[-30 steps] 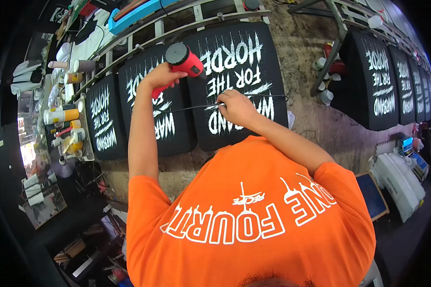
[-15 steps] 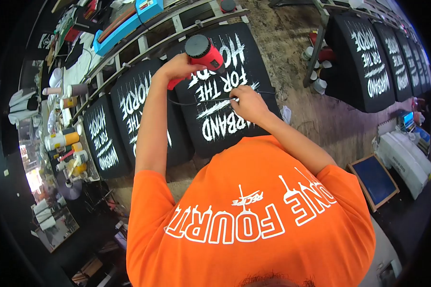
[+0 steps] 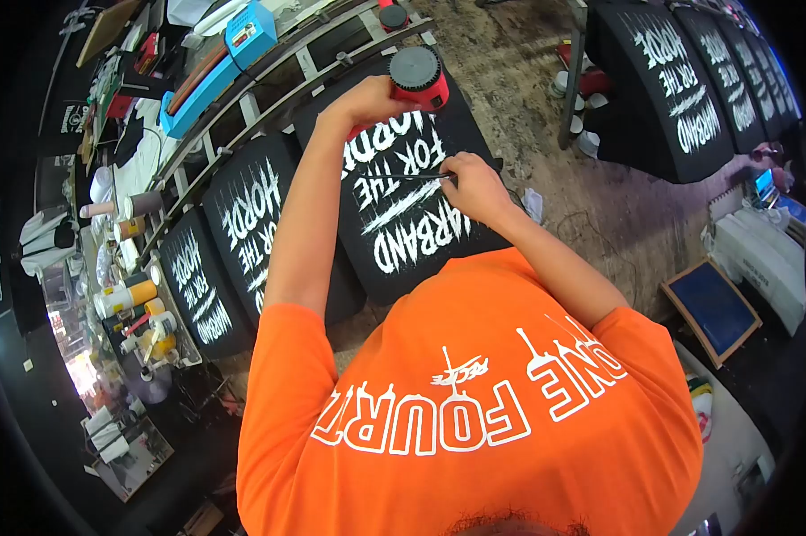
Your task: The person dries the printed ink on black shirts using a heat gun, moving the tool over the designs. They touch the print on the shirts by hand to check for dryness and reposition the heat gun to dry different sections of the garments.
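My left hand (image 3: 367, 102) is wrapped round the handle of a red heat gun (image 3: 430, 92) with a round black end. The gun is over the upper part of a black printed fabric piece (image 3: 421, 275) with white lettering; its nozzle is hidden. Right of the gun's lower side, my right hand (image 3: 476, 186) pinches a thin black cable (image 3: 403, 176), which runs left across the lettering. Its fingers are closed above the same fabric.
More black printed pieces (image 3: 220, 295) lie to the left, others (image 3: 675, 98) at upper right. A metal rail (image 3: 300, 67) runs behind, near a blue tool (image 3: 197, 94). Bottles and tubs (image 3: 130, 295) stand at left. A wooden-framed screen (image 3: 711, 313) is at right.
My left hand has carried the heat gun rightward and up over the larger black piece. My right hand has shifted slightly right with the cable. The view has turned somewhat.
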Demonstrator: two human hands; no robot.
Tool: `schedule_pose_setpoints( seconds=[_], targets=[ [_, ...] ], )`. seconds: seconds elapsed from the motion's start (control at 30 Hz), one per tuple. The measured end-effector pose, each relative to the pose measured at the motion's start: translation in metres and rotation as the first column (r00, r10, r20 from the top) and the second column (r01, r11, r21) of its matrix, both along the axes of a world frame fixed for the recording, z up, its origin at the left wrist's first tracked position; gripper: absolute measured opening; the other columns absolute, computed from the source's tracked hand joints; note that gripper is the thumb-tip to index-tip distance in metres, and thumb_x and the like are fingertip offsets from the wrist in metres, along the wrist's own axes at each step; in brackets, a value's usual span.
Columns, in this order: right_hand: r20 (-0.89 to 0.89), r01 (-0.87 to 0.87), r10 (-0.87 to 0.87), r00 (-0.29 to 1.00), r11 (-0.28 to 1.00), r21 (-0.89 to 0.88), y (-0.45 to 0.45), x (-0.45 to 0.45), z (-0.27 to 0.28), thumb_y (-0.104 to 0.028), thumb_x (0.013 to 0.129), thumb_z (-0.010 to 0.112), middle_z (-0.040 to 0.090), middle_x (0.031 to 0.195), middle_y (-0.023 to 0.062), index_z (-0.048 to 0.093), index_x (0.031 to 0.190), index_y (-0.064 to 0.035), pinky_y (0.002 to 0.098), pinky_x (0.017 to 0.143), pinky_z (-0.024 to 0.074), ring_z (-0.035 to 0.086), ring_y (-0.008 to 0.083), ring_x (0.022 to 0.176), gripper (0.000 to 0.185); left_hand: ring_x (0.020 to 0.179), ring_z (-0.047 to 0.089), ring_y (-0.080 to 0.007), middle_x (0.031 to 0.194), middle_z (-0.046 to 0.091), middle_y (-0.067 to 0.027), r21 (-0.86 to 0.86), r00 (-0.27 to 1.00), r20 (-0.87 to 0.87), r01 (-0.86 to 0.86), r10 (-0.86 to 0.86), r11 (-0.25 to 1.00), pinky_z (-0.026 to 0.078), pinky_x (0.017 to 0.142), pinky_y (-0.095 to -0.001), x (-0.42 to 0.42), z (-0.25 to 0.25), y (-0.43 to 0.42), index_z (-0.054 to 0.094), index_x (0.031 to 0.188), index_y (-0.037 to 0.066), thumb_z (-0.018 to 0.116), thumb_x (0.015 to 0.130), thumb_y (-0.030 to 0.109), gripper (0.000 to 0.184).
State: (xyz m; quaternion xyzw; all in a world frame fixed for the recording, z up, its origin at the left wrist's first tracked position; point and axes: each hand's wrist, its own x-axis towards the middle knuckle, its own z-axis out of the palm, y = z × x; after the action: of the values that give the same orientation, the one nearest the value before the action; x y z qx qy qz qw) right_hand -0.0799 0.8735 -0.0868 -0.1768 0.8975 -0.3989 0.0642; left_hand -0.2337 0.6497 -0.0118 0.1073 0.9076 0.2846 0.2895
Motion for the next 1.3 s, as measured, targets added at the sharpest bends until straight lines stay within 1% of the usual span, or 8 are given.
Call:
schedule_pose_setpoints(
  seconds=[0.1, 0.27, 0.43, 0.63, 0.73, 0.97, 1.07, 1.3],
  targets=[
    [0.022, 0.01, -0.01, 1.0, 1.0, -0.023, 0.002, -0.001, 0.0, -0.014, 0.088, 0.071, 0.065, 0.095, 0.015, 0.07, 0.1, -0.0016, 0.0456, 0.088, 0.0526, 0.064, 0.0348, 0.099, 0.018, 0.065, 0.066, -0.0137, 0.082, 0.072, -0.0055, 0.074, 0.997, 0.075, 0.005, -0.01, 0.997, 0.053, 0.059, -0.0315, -0.006, 0.001, -0.001, 0.075, 0.109, 0.003, 0.082, 0.088, 0.045, 0.049],
    [0.1, -0.015, 0.018, 0.995, 1.0, -0.025, -0.006, -0.001, 0.005, -0.015, 0.09, 0.068, 0.068, 0.103, 0.0164, 0.072, 0.103, -0.0023, 0.0469, 0.094, 0.0527, 0.065, 0.0367, 0.106, 0.019, 0.066, 0.068, -0.0163, 0.083, 0.073, -0.0083, 0.0, 1.0, -0.013, 0.008, -0.008, 1.0, 0.054, 0.059, -0.0324, -0.002, -0.001, -0.023, 0.074, 0.106, 0.0, 0.082, 0.087, 0.046, 0.05],
    [0.055, -0.076, 0.078, 0.995, 0.997, -0.032, -0.027, -0.001, 0.005, -0.016, 0.091, 0.068, 0.068, 0.102, 0.0169, 0.072, 0.101, -0.0019, 0.047, 0.093, 0.053, 0.065, 0.0365, 0.104, 0.018, 0.065, 0.068, -0.0174, 0.079, 0.072, -0.0093, -0.173, 0.997, 0.056, -0.035, 0.045, 0.984, 0.055, 0.061, -0.0335, 0.019, 0.026, -0.049, 0.073, 0.105, -0.003, 0.082, 0.087, 0.041, 0.049],
    [0.069, -0.176, 0.178, 0.982, 0.984, -0.035, -0.055, -0.001, 0.013, -0.014, 0.091, 0.069, 0.069, 0.101, 0.0157, 0.071, 0.104, -0.001, 0.0454, 0.092, 0.0525, 0.065, 0.0362, 0.103, 0.019, 0.064, 0.068, -0.0172, 0.079, 0.073, -0.0084, -0.213, 0.986, 0.11, -0.101, 0.126, 0.972, 0.055, 0.063, -0.0334, 0.045, 0.037, -0.092, 0.075, 0.103, 0.001, 0.081, 0.087, 0.042, 0.045],
    [0.041, -0.23, 0.232, 0.972, 0.972, -0.048, -0.067, 0.003, 0.016, -0.016, 0.092, 0.067, 0.068, 0.102, 0.0152, 0.071, 0.104, -0.0011, 0.0464, 0.093, 0.0524, 0.064, 0.0356, 0.106, 0.02, 0.064, 0.067, -0.0178, 0.08, 0.072, -0.0077, -0.256, 0.966, 0.164, -0.153, 0.198, 0.955, 0.055, 0.064, -0.0335, 0.058, 0.031, -0.122, 0.071, 0.112, 0.0, 0.081, 0.089, 0.04, 0.047],
    [0.062, -0.362, 0.364, 0.929, 0.931, -0.039, -0.093, 0.017, 0.025, -0.018, 0.093, 0.065, 0.068, 0.108, 0.0163, 0.071, 0.108, -0.0013, 0.0467, 0.097, 0.0528, 0.064, 0.0353, 0.109, 0.024, 0.063, 0.066, -0.0173, 0.08, 0.072, -0.0092, -0.121, 0.908, 0.22, -0.338, 0.357, 0.934, 0.055, 0.062, -0.0327, 0.102, 0.021, -0.183, 0.07, 0.12, 0.002, 0.079, 0.091, 0.036, 0.046],
    [0.014, -0.408, 0.409, 0.912, 0.911, -0.056, -0.1, 0.023, 0.021, -0.018, 0.092, 0.065, 0.068, 0.109, 0.0161, 0.071, 0.108, -0.0015, 0.0467, 0.098, 0.0529, 0.064, 0.0355, 0.11, 0.024, 0.063, 0.066, -0.0166, 0.081, 0.072, -0.0092, -0.162, 0.885, 0.156, -0.415, 0.439, 0.895, 0.054, 0.062, -0.0325, 0.114, 0.018, -0.193, 0.07, 0.121, 0.002, 0.08, 0.09, 0.034, 0.046],
    [0.047, -0.396, 0.395, 0.917, 0.918, 0.007, -0.087, 0.02, 0.021, -0.018, 0.092, 0.065, 0.068, 0.107, 0.016, 0.071, 0.108, -0.0015, 0.0471, 0.097, 0.0526, 0.064, 0.0354, 0.109, 0.023, 0.062, 0.064, -0.0152, 0.081, 0.071, -0.0082, -0.041, 0.884, 0.146, -0.442, 0.443, 0.896, 0.053, 0.06, -0.0322, 0.11, 0.01, -0.177, 0.07, 0.121, 0.002, 0.081, 0.089, 0.034, 0.046]
  ],
)
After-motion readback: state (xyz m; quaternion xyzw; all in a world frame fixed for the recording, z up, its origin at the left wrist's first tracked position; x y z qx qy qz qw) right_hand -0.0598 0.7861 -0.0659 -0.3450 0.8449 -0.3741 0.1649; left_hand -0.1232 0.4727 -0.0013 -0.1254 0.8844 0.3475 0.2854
